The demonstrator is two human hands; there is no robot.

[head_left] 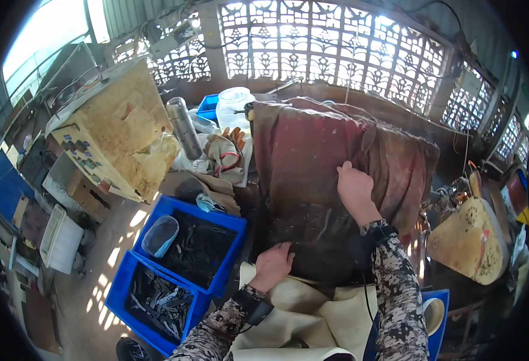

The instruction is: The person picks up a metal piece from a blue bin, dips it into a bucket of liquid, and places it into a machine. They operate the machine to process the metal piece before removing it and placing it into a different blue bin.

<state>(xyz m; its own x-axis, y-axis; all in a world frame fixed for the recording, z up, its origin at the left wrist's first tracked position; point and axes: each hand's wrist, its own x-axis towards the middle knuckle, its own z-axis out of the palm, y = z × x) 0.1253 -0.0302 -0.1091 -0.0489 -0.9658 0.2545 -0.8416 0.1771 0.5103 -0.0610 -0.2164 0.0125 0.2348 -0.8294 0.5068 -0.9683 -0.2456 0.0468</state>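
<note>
Cream sheet [345, 319]: 1, loosely creased, on the near side of the red cloth [309, 135].
Red cloth: 1, stained, draped and folded, its bunched folds on the right; the landmark for this list.
Dark surface [318, 240]: 1, directly below the cloth, scuffed.
Right hand [357, 192]: bare, fingers curled against the cloth near its bunched folds; cannot tell whether they grasp it.
Left hand [271, 268]: bare, below the cloth at the dark surface, fingers loosely bent; cannot tell whether they grip anything.
Sleeves [399, 295]: 2, camouflage print, reaching from the near side toward the cloth.
Blue bins [174, 204]: 2, overlapping, left of and nearer than the cloth, filled with dark strips [162, 301].
Clear container [160, 236]: 1, lying in the bin closer to the cloth.
Gloves [225, 150]: heaped just left of the cloth.
Metal flask [185, 128]: 1, tilted, left of the cloth beyond the gloves.
Translucent tub [233, 108]: 1, beside the cloth's far left corner.
Yellowed cabinet [120, 132]: 1, well left of the cloth.
Lattice wall [330, 45]: beyond the cloth.
</note>
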